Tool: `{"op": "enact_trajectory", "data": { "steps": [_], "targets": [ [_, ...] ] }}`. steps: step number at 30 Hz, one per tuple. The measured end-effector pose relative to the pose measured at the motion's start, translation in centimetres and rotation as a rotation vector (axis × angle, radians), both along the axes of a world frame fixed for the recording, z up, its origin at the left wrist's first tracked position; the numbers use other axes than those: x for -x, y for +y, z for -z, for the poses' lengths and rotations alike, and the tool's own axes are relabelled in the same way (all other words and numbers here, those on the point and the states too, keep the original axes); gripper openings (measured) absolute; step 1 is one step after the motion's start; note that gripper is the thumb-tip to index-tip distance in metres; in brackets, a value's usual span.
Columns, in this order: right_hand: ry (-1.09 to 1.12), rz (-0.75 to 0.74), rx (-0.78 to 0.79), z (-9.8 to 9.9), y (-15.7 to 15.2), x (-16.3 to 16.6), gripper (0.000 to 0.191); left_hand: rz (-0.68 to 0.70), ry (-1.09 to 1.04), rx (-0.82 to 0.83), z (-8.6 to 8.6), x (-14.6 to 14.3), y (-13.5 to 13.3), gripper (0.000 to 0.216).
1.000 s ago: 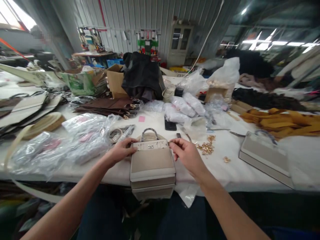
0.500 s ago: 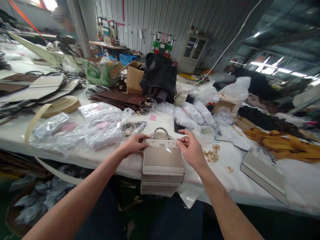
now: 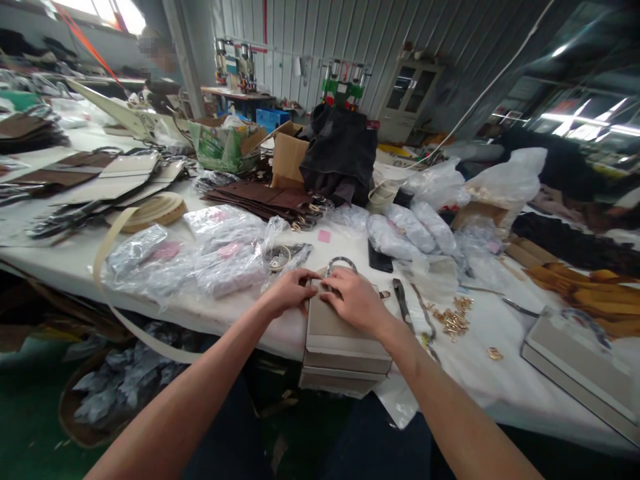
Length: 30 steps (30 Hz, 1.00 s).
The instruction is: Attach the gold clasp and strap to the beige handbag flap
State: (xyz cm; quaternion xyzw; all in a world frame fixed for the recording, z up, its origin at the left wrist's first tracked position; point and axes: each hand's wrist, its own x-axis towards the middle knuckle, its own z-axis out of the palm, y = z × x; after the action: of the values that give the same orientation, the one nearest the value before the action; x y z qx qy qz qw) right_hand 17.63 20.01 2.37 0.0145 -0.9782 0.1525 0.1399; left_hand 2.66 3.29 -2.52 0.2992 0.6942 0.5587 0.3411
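Observation:
A small beige handbag (image 3: pixel 345 347) lies flat over the table's near edge, its dark handle (image 3: pixel 341 263) pointing away from me. My left hand (image 3: pixel 290 292) presses on the bag's upper left corner. My right hand (image 3: pixel 354 303) lies across the bag's top strip, fingers bent down onto it and covering the metal clasp. Both hands touch the bag and nothing else.
Clear plastic packets (image 3: pixel 200 257) lie to the left, and gold metal fittings (image 3: pixel 453 320) are scattered to the right. A second beige bag (image 3: pixel 575 367) lies at the far right. A dark tool (image 3: pixel 400 297) and a black phone (image 3: pixel 380 257) rest behind the bag. Another person stands far left at the back.
My right hand has slid left from the bag's right corner onto the middle of its top strip, hiding the clasp. My left hand stays at the left corner. The view has swung left.

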Motion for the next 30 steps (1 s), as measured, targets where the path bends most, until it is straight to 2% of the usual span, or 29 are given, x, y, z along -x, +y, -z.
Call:
{"op": "enact_trajectory", "data": {
  "steps": [7, 12, 19, 22, 27, 30],
  "targets": [
    [0.006, -0.029, -0.109, 0.2, -0.5, 0.5, 0.008, -0.027, 0.065, 0.014, 0.7, 0.4, 0.5, 0.045],
    [0.014, -0.008, -0.073, 0.4, -0.9, 0.3, 0.010, -0.008, 0.132, 0.036, 0.4, 0.4, 0.4, 0.045],
    [0.066, 0.004, -0.008, 0.8, -1.3, -0.3, 0.013, -0.019, 0.101, 0.038, 0.2, 0.2, 0.4, 0.045],
    [0.049, -0.009, 0.152, 0.6, -0.4, -0.2, 0.012, -0.008, 0.080, 0.042, 0.0, 0.2, 0.3, 0.047],
    [0.072, 0.062, 0.606, 0.7, 0.7, 0.3, 0.022, -0.013, 0.094, 0.053, -0.1, 0.2, 0.2, 0.049],
    [0.043, 0.125, 0.730, 1.1, 0.3, 0.5, 0.034, -0.009, 0.111, 0.052, -0.2, 0.1, 0.2, 0.049]
  ]
}}
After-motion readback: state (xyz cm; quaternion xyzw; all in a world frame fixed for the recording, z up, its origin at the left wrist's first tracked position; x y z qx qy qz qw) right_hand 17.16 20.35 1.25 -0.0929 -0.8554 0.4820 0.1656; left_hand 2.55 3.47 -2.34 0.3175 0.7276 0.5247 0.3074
